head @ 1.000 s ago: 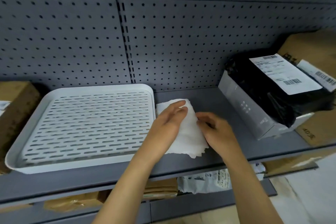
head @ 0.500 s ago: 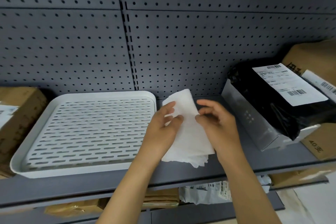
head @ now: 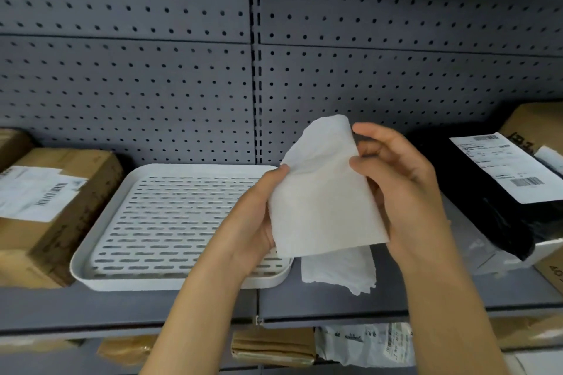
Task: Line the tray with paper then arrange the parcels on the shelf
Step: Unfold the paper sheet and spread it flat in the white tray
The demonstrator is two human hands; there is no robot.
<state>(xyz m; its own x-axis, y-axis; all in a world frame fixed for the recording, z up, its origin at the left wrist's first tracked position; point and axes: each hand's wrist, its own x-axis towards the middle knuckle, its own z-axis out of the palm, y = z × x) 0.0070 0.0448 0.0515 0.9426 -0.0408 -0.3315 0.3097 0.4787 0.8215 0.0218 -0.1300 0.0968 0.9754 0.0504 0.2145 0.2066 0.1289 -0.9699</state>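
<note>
White paper sheet point(head: 323, 192) pinched by both hands | tray point(head: 100, 240) bare

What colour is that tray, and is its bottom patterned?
The tray is white, its floor pierced by rows of short slots; the head view shows it.

We face a dark grey pegboard wall point(head: 152, 70), split by a slotted upright point(head: 257, 70) at the middle. A grey metal shelf point(head: 320, 304) runs left to right; below it sits a dimmer lower tier point(head: 189, 356).
</note>
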